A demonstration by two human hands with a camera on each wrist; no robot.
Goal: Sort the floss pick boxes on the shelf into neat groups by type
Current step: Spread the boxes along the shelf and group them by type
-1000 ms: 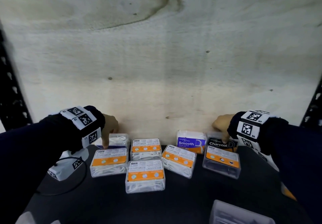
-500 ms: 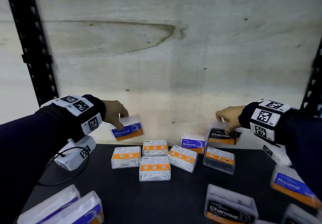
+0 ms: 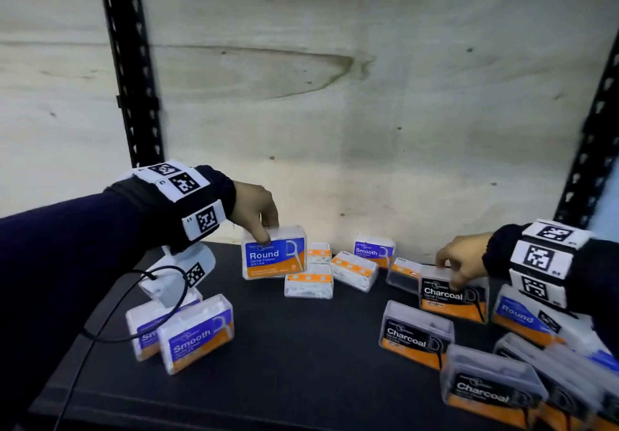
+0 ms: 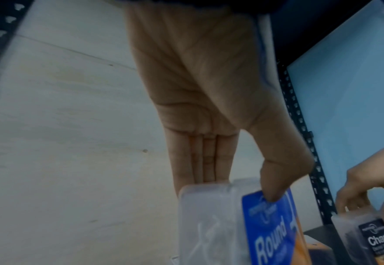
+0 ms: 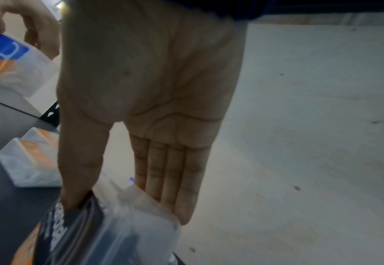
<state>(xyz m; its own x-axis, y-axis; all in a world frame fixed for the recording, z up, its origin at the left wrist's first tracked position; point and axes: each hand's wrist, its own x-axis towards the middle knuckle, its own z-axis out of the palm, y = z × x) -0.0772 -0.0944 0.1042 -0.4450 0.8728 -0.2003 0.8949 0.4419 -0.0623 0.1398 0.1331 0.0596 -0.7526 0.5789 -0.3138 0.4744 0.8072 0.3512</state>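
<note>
Both boxes have come forward off the back wall since half a second ago: our left hand [image 3: 255,209] now carries the Round box [image 3: 274,252] upright above the dark shelf [image 3: 301,347], thumb pressed on its blue label and fingers behind it, while our right hand [image 3: 464,258] pinches the Charcoal box [image 3: 453,295] the same way, low over the shelf's right side; whether it touches the surface we cannot tell. Behind the Round box lie several face-down boxes [image 3: 308,281] with orange strips, their types unreadable, and 1 standing Smooth box [image 3: 373,252] at the plywood back wall [image 3: 368,129]. Nearer us, 2 Smooth boxes [image 3: 196,335] stand at left, partly hidden by a black cable [image 3: 167,310]. At right, 2 more Charcoal boxes [image 3: 417,333] sit beside a blurred Round box under our right wrist, with others cut off by the frame edge.
</note>
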